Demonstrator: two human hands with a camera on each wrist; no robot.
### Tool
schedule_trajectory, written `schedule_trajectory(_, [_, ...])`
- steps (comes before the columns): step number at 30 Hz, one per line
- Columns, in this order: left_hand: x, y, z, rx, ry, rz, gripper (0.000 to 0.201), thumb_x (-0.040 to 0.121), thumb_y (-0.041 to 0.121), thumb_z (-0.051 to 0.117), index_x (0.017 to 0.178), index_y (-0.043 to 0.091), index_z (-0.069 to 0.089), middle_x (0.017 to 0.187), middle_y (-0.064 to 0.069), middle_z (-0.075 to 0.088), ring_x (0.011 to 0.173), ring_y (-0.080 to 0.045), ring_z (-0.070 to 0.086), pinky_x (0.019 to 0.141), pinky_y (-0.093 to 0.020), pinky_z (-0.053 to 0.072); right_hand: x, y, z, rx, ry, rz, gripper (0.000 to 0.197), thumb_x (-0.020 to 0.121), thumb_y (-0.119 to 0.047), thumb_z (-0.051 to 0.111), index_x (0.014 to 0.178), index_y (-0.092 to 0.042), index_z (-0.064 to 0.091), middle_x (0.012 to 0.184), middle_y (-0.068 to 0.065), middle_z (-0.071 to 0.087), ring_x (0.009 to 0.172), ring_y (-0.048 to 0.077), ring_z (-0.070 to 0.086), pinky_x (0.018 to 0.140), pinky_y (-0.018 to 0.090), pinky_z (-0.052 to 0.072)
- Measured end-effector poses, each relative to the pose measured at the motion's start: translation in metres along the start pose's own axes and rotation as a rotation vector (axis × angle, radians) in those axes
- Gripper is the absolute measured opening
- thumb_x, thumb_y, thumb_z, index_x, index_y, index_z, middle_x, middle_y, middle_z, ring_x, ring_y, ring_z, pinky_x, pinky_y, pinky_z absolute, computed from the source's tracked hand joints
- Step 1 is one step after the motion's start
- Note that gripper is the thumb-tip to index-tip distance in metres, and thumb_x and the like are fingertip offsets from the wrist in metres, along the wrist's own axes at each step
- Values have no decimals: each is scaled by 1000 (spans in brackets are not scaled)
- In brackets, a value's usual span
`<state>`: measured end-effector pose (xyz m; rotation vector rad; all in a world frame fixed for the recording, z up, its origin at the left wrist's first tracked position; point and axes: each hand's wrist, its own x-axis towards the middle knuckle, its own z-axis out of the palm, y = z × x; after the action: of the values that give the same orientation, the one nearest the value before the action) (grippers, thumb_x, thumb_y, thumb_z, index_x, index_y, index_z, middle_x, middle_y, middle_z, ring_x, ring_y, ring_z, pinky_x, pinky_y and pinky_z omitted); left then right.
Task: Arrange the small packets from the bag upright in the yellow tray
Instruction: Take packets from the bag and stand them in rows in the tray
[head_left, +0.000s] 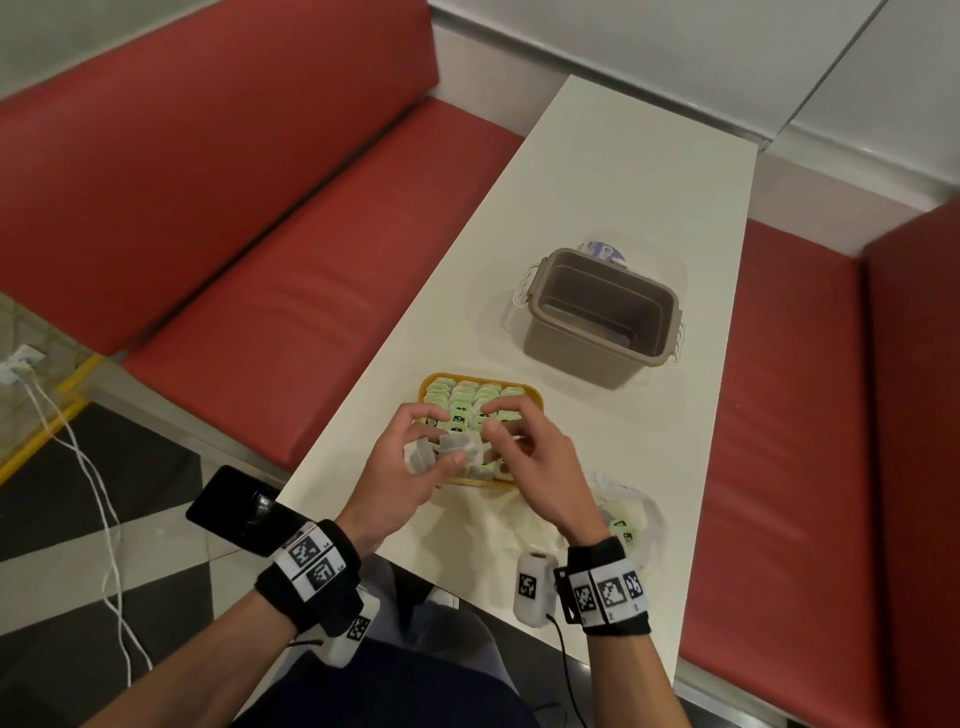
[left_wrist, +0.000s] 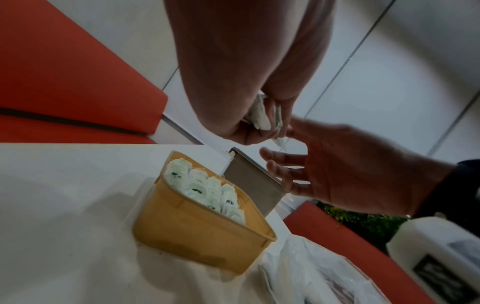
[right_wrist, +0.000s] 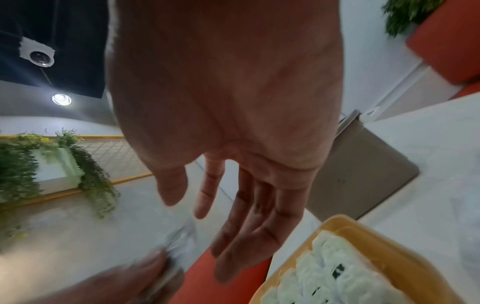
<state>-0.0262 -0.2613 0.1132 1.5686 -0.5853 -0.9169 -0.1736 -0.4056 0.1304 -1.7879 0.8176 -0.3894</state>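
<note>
Your left hand holds a small bunch of white packets over the near end of the yellow tray, its fingers curled round them. Your right hand is just at 3 o'clock of that bunch, fingers long and loosely spread, holding nothing you can make out; whether a fingertip touches the packets is unclear. The far rows of the tray are already packed with upright packets; the open room looks to lie at the near end, directly beneath the bunch. So the right hand is the nearer one to draw a packet off and stand it on end. The bag lies on the surface at 5 o'clock of the tray, more packets inside.
</note>
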Motion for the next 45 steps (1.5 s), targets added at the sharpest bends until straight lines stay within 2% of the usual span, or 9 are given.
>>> schedule_trajectory(4, [5,1,3,103,11,126,42,84,19,93,114,27,65,111,6,71,112,-13,67,90,-22,53,-7,2,3,75,-61,-4,14,104,-24,75,116,-28,71,101,-5,80,92,14,78,83,33,63])
schedule_trajectory(8, [6,7,2,206,-6,312,27,84,0,88,92,20,73,97,4,71,100,-20,69,92,-28,53,-7,6,4,251,-6,106,10,110,-23,65,112,-22,75,110,-4,76,94,25,77,81,40,64])
schedule_trajectory(11, [7,8,0,251,-35,435,32,77,-15,85,84,15,76,100,3,69,101,-22,70,96,-33,54,-7,-1,2,436,-36,286,26,109,-36,66,107,-11,74,95,11,75,81,29,75,76,37,60])
schedule_trajectory(16, [10,4,2,323,19,509,28,78,-6,90,84,19,79,114,-1,61,109,-22,68,97,-34,53,-7,-2,-3,425,-34,182,19,95,-15,84,108,-4,75,86,12,74,76,24,72,72,34,60])
schedule_trajectory(22, [10,6,5,102,-59,174,58,75,19,99,121,27,66,115,8,74,106,-7,70,88,-20,53,-4,-10,-17,176,-4,51,9,97,-21,84,101,-19,77,95,-2,81,85,13,75,77,36,62])
schedule_trajectory(31, [19,-8,10,44,-34,21,24,92,26,85,113,28,73,104,6,78,91,-7,70,73,-24,53,10,4,-35,-140,87,-14,7,94,-29,86,95,-28,79,87,-20,77,83,1,71,77,19,53])
schedule_trajectory(34, [18,-13,5,-23,37,-87,14,97,32,80,108,28,73,98,7,72,75,-11,63,55,-22,44,21,28,-33,-451,187,-14,8,96,-42,79,96,-35,76,99,-18,68,97,13,62,86,35,52])
schedule_trajectory(39, [16,-25,-5,-17,11,-191,15,101,35,75,111,25,69,106,3,69,74,-12,60,51,-23,41,28,53,-10,-826,-26,234,20,94,-50,80,108,-36,78,116,-1,38,119,29,36,107,43,40])
schedule_trajectory(45, [20,-50,-12,206,-70,-180,14,103,18,70,113,27,67,109,-1,68,66,-6,63,53,-17,43,34,76,19,-950,1,317,15,89,-44,84,101,-35,82,118,2,39,117,33,35,103,46,39])
